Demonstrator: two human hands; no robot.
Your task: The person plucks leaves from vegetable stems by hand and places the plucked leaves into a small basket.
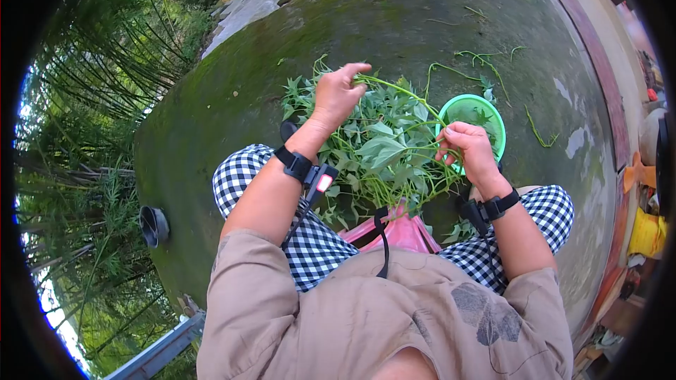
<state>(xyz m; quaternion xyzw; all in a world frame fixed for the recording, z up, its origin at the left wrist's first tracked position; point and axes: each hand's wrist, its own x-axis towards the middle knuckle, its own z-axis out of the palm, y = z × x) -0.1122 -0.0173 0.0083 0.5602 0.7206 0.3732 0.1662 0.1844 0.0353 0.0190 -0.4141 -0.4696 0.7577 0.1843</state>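
A long green stem point(398, 87) stretches between my two hands above a heap of leafy vines point(373, 141). My left hand point(340, 91) is raised at the heap's upper left, its fingers closed at one end of the stem. Near the stem's other end, my right hand point(468, 146) pinches it beside the rim of a green basket point(501, 127). Some leaves lie inside the basket, and my right hand covers part of its lower left. A pink plastic bag point(398, 231) lies below the vines, between my knees.
Loose stems point(486, 62) lie on the mossy ground beyond the basket, and another point(541, 130) lies to its right. A dark pot point(153, 226) stands at the left. Stone slabs point(253, 8) edge the ground at the top. A yellow container point(646, 233) is at the far right.
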